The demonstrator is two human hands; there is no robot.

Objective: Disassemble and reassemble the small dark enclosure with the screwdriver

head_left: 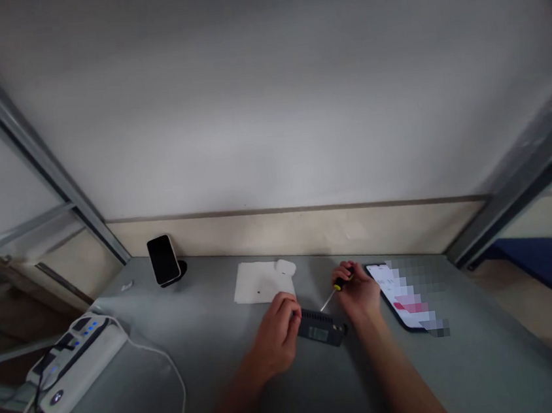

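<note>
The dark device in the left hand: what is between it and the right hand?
In the head view, the metal shaft of the screwdriver in the right hand crosses that gap, ending at or near the dark device.

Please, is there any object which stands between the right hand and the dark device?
Nothing visible stands between them except the screwdriver in the right hand itself, its shaft pointing at the dark device. The phone lies to the right, outside this gap.

2 forearms (398, 364), bare (hands (275, 338) too).
</note>
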